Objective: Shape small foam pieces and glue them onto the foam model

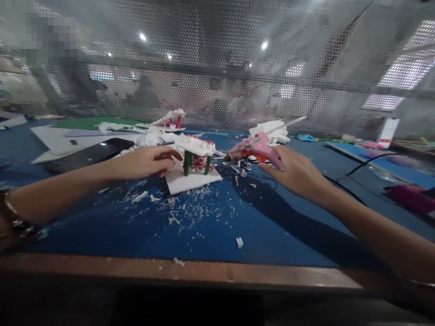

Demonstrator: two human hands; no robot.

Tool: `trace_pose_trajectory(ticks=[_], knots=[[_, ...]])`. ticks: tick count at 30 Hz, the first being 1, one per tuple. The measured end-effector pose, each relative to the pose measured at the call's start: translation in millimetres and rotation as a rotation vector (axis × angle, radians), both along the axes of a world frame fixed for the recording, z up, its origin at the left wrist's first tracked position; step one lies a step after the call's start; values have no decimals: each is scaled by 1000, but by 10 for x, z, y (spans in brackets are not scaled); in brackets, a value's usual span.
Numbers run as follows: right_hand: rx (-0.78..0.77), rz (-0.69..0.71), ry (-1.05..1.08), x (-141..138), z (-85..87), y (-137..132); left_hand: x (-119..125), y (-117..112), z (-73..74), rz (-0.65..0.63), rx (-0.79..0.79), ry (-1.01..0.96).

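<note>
In the head view, a small craft model [194, 145] with a white roof, green posts and red-and-white speckled material stands on a white foam-like base [192, 182]. My left hand [159, 160] is beside the model's left side with loosely bent fingers and nothing visible in them; whether a fingertip touches the model I cannot tell. My right hand [295, 171] has its thumb and fingers around the handle end of a pink hot glue gun [261, 146]. A clear glue stick [288, 123] sticks out of the gun's back, and its nozzle points left toward the model.
White scraps [190, 208] litter the blue table mat [112, 235]. Left lie a black phone-like slab [90, 156] and white sheets [44, 142]. A small model with pink posts [175, 120] stands behind. A black cable [350, 192] runs right. Perforated metal mesh [210, 68] borders the back.
</note>
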State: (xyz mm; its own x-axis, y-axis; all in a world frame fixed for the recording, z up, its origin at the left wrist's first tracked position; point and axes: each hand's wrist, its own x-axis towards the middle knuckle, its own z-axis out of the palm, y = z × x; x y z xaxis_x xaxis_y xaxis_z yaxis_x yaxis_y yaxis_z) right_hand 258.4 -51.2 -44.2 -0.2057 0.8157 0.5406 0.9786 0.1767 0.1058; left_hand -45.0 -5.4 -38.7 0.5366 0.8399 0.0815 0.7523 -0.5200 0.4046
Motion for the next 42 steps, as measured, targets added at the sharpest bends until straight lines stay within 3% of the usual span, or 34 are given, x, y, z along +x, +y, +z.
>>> trace_pose_trajectory(ticks=[9,23,31,42], knots=[[23,42,-113,-176,-65,71,201,-37,-11,22,-38,-99],[90,-39,-284,-265,3,-36,187,-34,-68,-59,-148,-200],[64,-119,-339,-302,5,-62,174,8,-44,-31,-174,-80],[55,-139,-352,-301,0,-60,149,32,-59,-47,-181,-149]])
